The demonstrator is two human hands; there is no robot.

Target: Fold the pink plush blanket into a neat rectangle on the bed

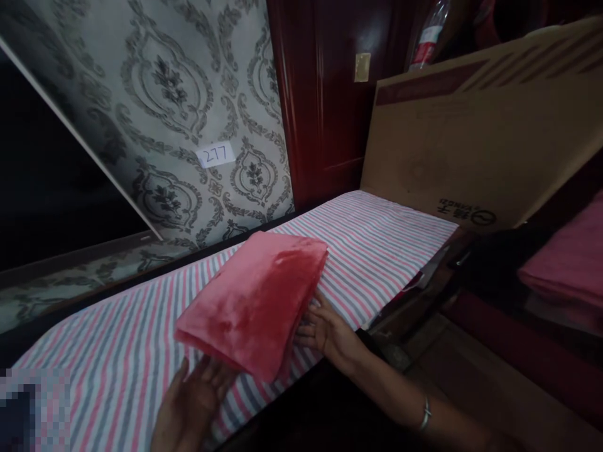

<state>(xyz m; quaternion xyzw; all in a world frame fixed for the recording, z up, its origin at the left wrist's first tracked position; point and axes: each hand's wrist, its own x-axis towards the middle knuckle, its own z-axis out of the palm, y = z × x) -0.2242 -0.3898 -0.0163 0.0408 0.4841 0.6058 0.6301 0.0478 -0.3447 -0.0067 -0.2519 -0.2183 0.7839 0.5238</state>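
A folded pink-red plush cloth [257,295] lies on a striped cover [391,232] in pink, grey and white, its pile showing lighter and darker patches. At its near left edge is my left hand [195,392], palm turned up, thumb apart from the fingers. Some of those fingertips are hidden beneath the edge. My right hand [330,333] is against the right side of the cloth with its fingers stretched out towards the folded layers. Neither hand is closed round the cloth.
A large cardboard box [471,138] stands at the back right, with a plastic bottle [429,37] behind its top edge. A dark screen [56,169] is at the left. More pink cloth [570,263] sits at the far right. Patterned wallpaper [164,81] backs the striped surface.
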